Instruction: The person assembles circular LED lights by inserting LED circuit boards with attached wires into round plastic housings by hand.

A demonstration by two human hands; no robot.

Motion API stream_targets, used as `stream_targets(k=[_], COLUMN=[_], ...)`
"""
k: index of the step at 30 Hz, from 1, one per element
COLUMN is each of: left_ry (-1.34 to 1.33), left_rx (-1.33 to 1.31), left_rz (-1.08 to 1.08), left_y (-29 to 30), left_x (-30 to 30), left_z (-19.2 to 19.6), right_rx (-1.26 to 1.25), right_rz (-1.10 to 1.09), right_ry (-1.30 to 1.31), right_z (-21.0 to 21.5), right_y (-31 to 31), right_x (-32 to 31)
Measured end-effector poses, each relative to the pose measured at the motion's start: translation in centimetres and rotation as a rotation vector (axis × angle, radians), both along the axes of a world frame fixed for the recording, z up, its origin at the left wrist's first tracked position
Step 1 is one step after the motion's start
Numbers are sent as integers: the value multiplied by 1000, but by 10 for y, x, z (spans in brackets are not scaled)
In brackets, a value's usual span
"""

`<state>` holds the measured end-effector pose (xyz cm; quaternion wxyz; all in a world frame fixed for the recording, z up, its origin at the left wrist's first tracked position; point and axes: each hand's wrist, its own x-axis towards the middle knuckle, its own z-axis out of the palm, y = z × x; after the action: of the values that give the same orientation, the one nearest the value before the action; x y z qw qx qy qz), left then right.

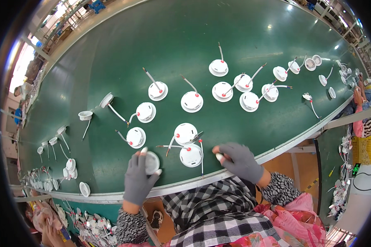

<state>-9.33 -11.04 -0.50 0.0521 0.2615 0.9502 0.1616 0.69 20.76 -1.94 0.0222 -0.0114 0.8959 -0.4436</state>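
Green and long, the belt (235, 37) runs from the far left to the far right of a big work hall, and many small round white lamp units lie on it, each with a thin wire tail and a red dot. They are spread out, apart from each other, likely so each one is easy to pick up. At the near edge of the belt, the left hand (138, 181) in a gray glove holds one round white lamp piece (151, 162); the white fingertips curl around its rim, so it sits tilted up toward the person, maybe so they can look at its face. The right hand (240, 160), also in a gray glove, rests on the belt edge a bit to the right. Its fingers are bent close together and seem to pinch a small white thing (219, 157), too small to name. Between the two hands lie a white lamp unit with a red dot (191, 155) and another just beyond it (185, 133), their wires crossing, within easy reach. At the far right, another person's hands (358, 96) work at the belt edge. Along the near left edge, flat white discs (85, 189) wait in a loose row.
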Motion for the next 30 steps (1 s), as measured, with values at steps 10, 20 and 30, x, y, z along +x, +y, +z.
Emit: stream_targets(k=[10,20,30], left_ry=[-49,-803,113], left_rx=[431,639,174], left_rz=[88,69,62], left_y=[55,110,111], left_x=[66,83,30], left_z=[24,18,-40], right_rx=[630,0,-357], right_rz=[619,264,-74], right_ry=[603,-120,-337], right_z=[-36,37,16], right_y=[39,15,37], right_x=[-68,17,43])
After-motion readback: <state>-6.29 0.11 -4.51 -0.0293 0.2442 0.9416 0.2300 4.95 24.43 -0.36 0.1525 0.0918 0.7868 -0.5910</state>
